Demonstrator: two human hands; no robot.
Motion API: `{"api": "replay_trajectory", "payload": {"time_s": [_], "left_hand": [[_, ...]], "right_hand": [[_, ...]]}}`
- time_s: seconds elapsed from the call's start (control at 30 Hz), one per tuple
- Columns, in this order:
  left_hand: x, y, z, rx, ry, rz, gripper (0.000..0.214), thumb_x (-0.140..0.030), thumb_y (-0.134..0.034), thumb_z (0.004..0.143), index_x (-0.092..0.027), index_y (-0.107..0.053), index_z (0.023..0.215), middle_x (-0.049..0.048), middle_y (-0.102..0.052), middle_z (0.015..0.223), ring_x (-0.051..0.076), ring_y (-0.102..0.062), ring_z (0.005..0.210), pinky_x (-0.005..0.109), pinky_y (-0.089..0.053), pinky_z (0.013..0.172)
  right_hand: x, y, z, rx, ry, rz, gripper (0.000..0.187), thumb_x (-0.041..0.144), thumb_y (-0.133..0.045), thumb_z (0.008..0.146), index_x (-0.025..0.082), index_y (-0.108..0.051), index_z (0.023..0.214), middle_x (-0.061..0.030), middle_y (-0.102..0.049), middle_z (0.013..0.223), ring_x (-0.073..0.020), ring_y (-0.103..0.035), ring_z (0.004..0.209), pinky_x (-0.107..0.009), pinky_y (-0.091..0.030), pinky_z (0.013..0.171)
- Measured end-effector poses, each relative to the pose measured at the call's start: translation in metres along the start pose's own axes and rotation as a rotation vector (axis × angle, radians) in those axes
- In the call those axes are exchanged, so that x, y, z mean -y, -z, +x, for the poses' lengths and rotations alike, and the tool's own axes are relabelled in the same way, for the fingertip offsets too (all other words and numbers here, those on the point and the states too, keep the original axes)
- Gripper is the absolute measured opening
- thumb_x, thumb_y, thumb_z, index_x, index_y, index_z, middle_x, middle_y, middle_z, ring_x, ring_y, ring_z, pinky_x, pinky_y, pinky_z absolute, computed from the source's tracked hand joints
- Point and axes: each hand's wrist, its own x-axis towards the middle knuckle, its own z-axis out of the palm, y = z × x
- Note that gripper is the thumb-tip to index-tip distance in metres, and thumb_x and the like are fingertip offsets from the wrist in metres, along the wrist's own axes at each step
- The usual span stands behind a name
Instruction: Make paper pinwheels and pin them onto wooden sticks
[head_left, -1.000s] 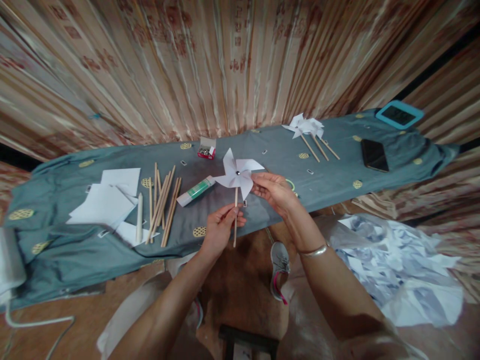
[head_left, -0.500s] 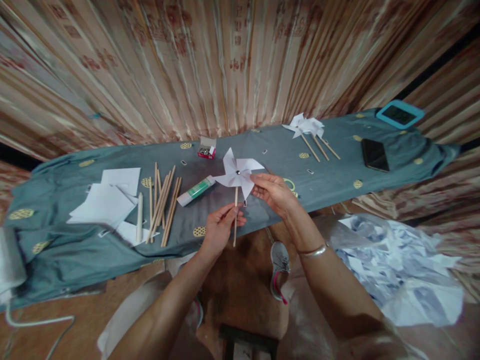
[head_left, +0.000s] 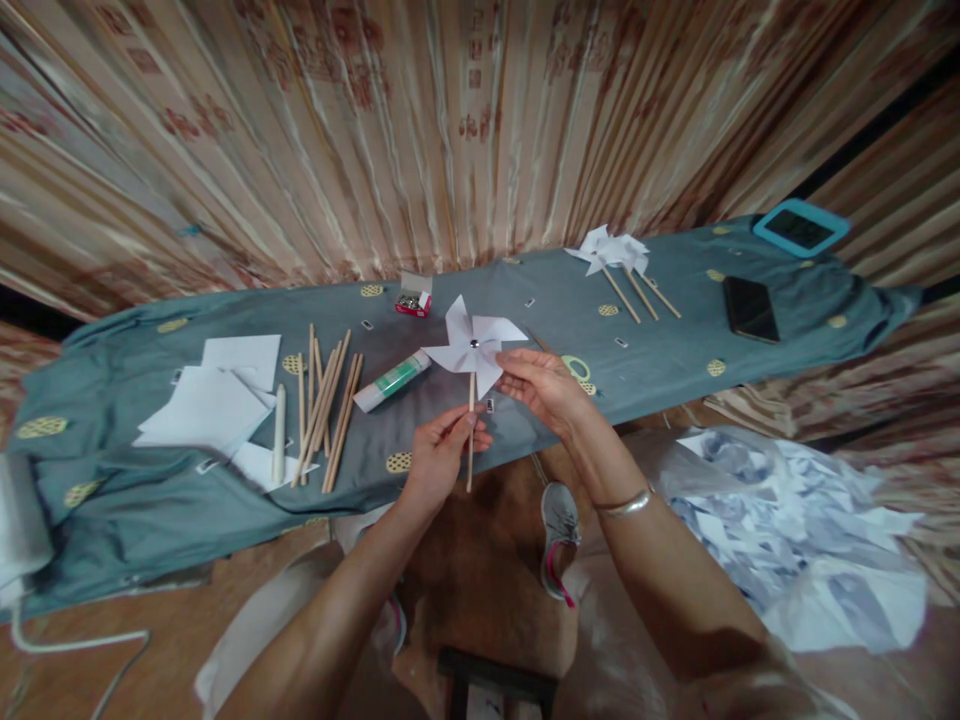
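Note:
A white paper pinwheel (head_left: pixel 474 345) with a silver pin at its centre stands upright above the near edge of the table. My left hand (head_left: pixel 444 447) is closed around its wooden stick, thumb in front, and the stick's lower end pokes out below the fingers. At the lower right blade, the thumb and fingertips of my right hand (head_left: pixel 541 388) are pinched together on the paper edge. A green and white tube (head_left: pixel 394 381) lies just left of the pinwheel, and behind it is an open red box of small metal pins (head_left: pixel 413 302).
Wooden sticks (head_left: pixel 330 400), a white glue stick (head_left: pixel 280 435) and paper sheets (head_left: pixel 202 410) lie to the left. Several pinwheels (head_left: pixel 611 250), a phone (head_left: pixel 751 309) and a blue-framed clock (head_left: pixel 801 228) are at the right. A bag of paper scraps (head_left: pixel 802 530) sits below.
The pinwheel's blades have turned slightly and its head has shifted a little left. My right hand has moved slightly left and down with the blade. My left hand keeps its grip.

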Motion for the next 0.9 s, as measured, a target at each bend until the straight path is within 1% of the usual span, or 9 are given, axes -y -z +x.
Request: {"api": "replay_trajectory", "payload": {"time_s": [0.13,0.23,0.4,0.47,0.57,0.7,0.9], "left_hand": [[-0.0012,-0.0013,-0.0014,0.008,0.019,-0.022,0.052,-0.050,-0.089,0.051,-0.013,-0.075,0.083,-0.0009,-0.068,0.062,0.011,-0.064,0.052,0.023,-0.055,0.055],[-0.0030,-0.0015,-0.0038,0.043,0.050,-0.041,0.049,-0.048,-0.090,0.052,-0.013,-0.076,0.083,-0.0002,-0.068,0.063,0.010,-0.063,0.052,0.023,-0.055,0.056],[-0.0032,0.0011,-0.0069,0.105,0.097,-0.055,0.045,-0.045,-0.089,0.056,-0.013,-0.076,0.085,0.0008,-0.069,0.065,0.010,-0.063,0.053,0.023,-0.054,0.057],[-0.0029,0.0017,-0.0075,0.117,0.105,-0.055,0.044,-0.044,-0.089,0.057,-0.013,-0.077,0.086,0.0012,-0.069,0.066,0.010,-0.063,0.054,0.023,-0.054,0.058],[-0.0035,0.0016,-0.0079,0.120,0.107,-0.055,0.044,-0.045,-0.089,0.056,-0.013,-0.077,0.085,0.0019,-0.069,0.066,0.011,-0.063,0.054,0.024,-0.054,0.058],[-0.0049,0.0011,-0.0077,0.116,0.106,-0.064,0.046,-0.047,-0.090,0.053,-0.013,-0.077,0.083,0.0016,-0.069,0.065,0.010,-0.063,0.053,0.023,-0.053,0.056],[-0.0041,0.0021,-0.0072,0.130,0.107,-0.078,0.044,-0.045,-0.090,0.056,-0.013,-0.077,0.084,0.0014,-0.069,0.065,0.010,-0.063,0.054,0.022,-0.054,0.057]], "right_hand": [[-0.0005,0.0003,0.0007,0.022,0.006,0.021,0.037,0.038,-0.095,0.044,0.020,-0.073,0.067,0.0008,-0.072,0.066,-0.0095,-0.061,0.061,-0.022,-0.049,0.064],[0.0004,-0.0004,0.0003,0.058,0.022,0.048,0.037,0.040,-0.093,0.048,0.019,-0.073,0.071,0.0000,-0.074,0.070,-0.0110,-0.063,0.063,-0.023,-0.050,0.065],[0.0025,-0.0005,0.0002,0.111,0.044,0.089,0.035,0.036,-0.091,0.051,0.019,-0.070,0.072,-0.0025,-0.075,0.075,-0.0175,-0.070,0.077,-0.027,-0.053,0.069],[0.0028,0.0003,0.0005,0.124,0.045,0.080,0.035,0.037,-0.091,0.051,0.018,-0.069,0.072,-0.0031,-0.075,0.074,-0.0188,-0.070,0.079,-0.027,-0.053,0.069],[0.0025,0.0010,0.0004,0.125,0.054,0.047,0.034,0.039,-0.090,0.051,0.019,-0.069,0.070,-0.0019,-0.074,0.072,-0.0174,-0.069,0.074,-0.028,-0.053,0.067],[0.0020,-0.0003,-0.0009,0.123,0.081,0.053,0.035,0.038,-0.092,0.048,0.021,-0.069,0.068,0.0006,-0.073,0.070,-0.0146,-0.067,0.068,-0.026,-0.053,0.066],[0.0012,-0.0016,-0.0020,0.146,0.105,0.025,0.033,0.038,-0.091,0.052,0.021,-0.071,0.072,0.0007,-0.072,0.071,-0.0161,-0.068,0.074,-0.026,-0.053,0.070]]}}
